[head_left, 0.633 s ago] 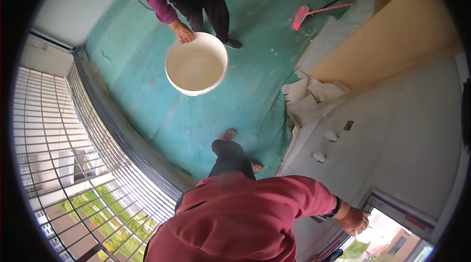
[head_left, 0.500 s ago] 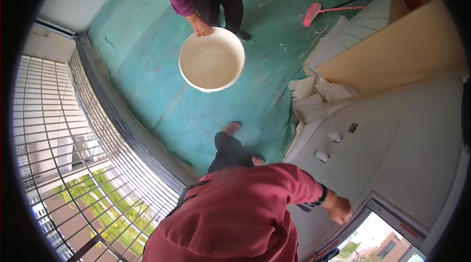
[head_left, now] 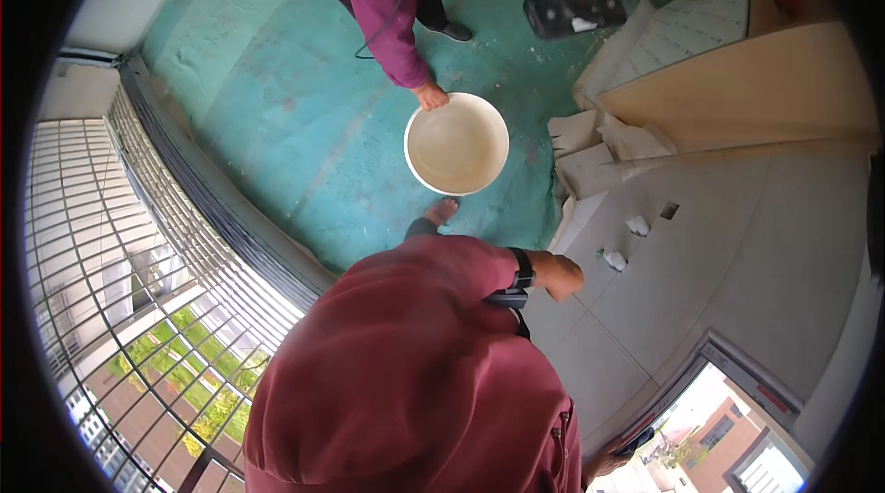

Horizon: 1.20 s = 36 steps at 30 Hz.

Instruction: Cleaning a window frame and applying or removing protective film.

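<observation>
Head view: the bucket (head_left: 457,147), round with no long axis, is ahead and left of the left hand (head_left: 563,281) — the nearer one, but apart — by the green sheet's (head_left: 277,152) right edge. A co-worker's hand (head_left: 430,95) grips its rim. The left hand's fingers are hidden, its grip impossible to tell; likewise the right hand (head_left: 601,467), beside a dark thing (head_left: 636,442).

Green floor (head_left: 267,142) spreads between a grey tiled wall (head_left: 710,244) and a window (head_left: 134,307) — barred, daylit.
</observation>
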{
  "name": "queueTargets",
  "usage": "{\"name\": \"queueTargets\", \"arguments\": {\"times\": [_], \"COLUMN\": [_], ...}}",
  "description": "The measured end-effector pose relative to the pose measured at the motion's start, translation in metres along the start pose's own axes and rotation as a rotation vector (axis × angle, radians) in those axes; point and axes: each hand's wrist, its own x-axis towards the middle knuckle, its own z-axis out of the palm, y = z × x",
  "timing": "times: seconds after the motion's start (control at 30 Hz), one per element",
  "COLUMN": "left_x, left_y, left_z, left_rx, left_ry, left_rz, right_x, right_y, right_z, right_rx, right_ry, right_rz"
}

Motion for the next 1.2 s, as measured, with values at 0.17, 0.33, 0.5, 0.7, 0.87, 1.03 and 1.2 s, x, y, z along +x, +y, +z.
{"name": "queueTargets", "arguments": {"times": [0.17,0.33,0.5,0.7,0.87,1.03,1.2], "left_x": [-0.011,-0.020,-0.049,-0.155,-0.272,-0.346,-0.336], "left_y": [-0.025,-0.051,-0.124,-0.185,-0.250,-0.254,-0.256], "left_z": [0.021,0.020,0.033,0.023,0.046,0.082,0.088], "left_rx": [-0.028,0.026,-0.026,-0.533,-0.512,-0.890,-0.991], "left_ry": [-0.013,-0.051,-0.084,-0.010,0.180,0.311,0.361], "left_rz": [-0.010,-0.029,-0.146,-0.803,-0.900,-1.212,-1.103], "right_x": [-0.011,-0.007,-0.003,-0.011,-0.012,-0.005,-0.004], "right_y": [-0.025,-0.014,-0.011,-0.013,-0.007,-0.011,0.002], "right_z": [-0.017,-0.014,-0.005,-0.014,-0.011,-0.008,0.003], "right_rx": [0.025,0.047,0.091,0.066,0.107,0.109,0.091], "right_ry": [-0.010,0.010,0.023,0.014,-0.006,0.021,0.023], "right_rz": [0.058,0.054,0.035,0.028,0.043,0.091,0.104]}}
